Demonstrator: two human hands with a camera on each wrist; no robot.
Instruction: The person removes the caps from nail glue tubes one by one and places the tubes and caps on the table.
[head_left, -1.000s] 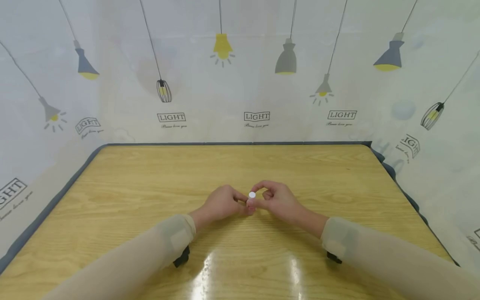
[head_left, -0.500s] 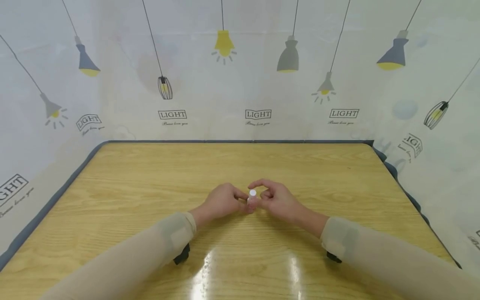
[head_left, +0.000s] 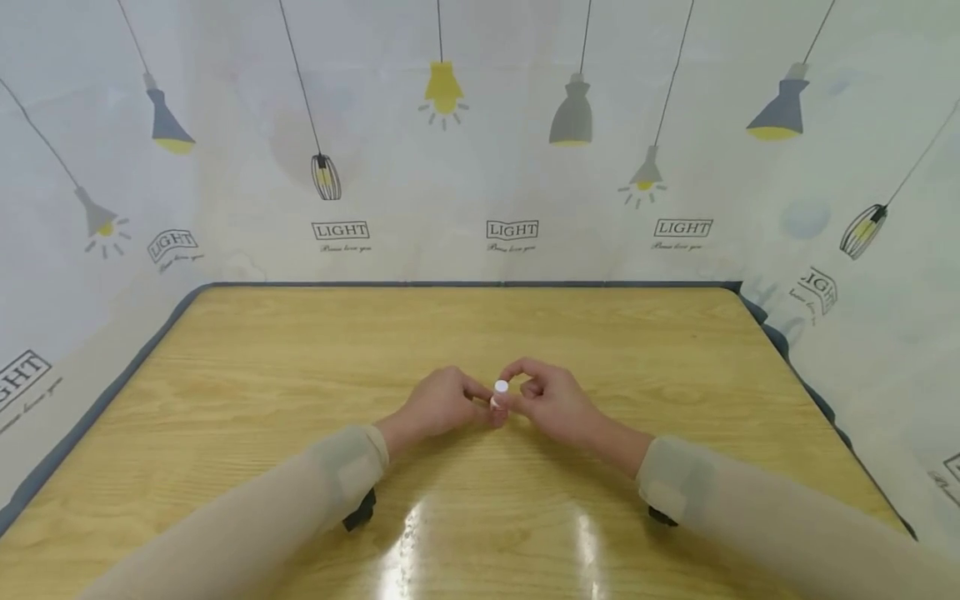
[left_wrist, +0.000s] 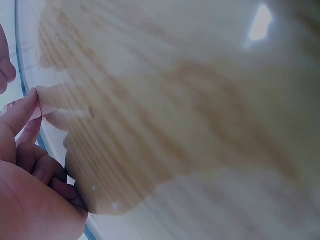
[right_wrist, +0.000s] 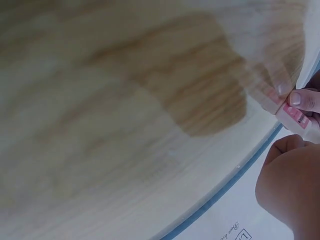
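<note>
A small bottle with a white cap (head_left: 501,387) and a pink label (right_wrist: 298,116) stands upright on the table in front of me. My left hand (head_left: 444,403) pinches its lower body between thumb and fingers. From the other side, my right hand (head_left: 561,405) has thumb and curled index finger round the bottle at its cap. In the left wrist view the left fingertips (left_wrist: 33,100) press on the label, which is partly hidden. The right wrist view shows a printed dark code on the label; there the right hand (right_wrist: 290,185) hides the cap end.
The wooden table (head_left: 337,333) is glossy, with bright reflections near its front. A dark edge strip (head_left: 450,284) runs round it. Behind stands a pale cloth wall (head_left: 420,183) printed with hanging lamps. Black wrist straps (head_left: 360,510) hang under both sleeves.
The right index finger lifted slightly off the cap and has come back towards it. The bottle and the left hand stay in place; the head view shifted a little.
</note>
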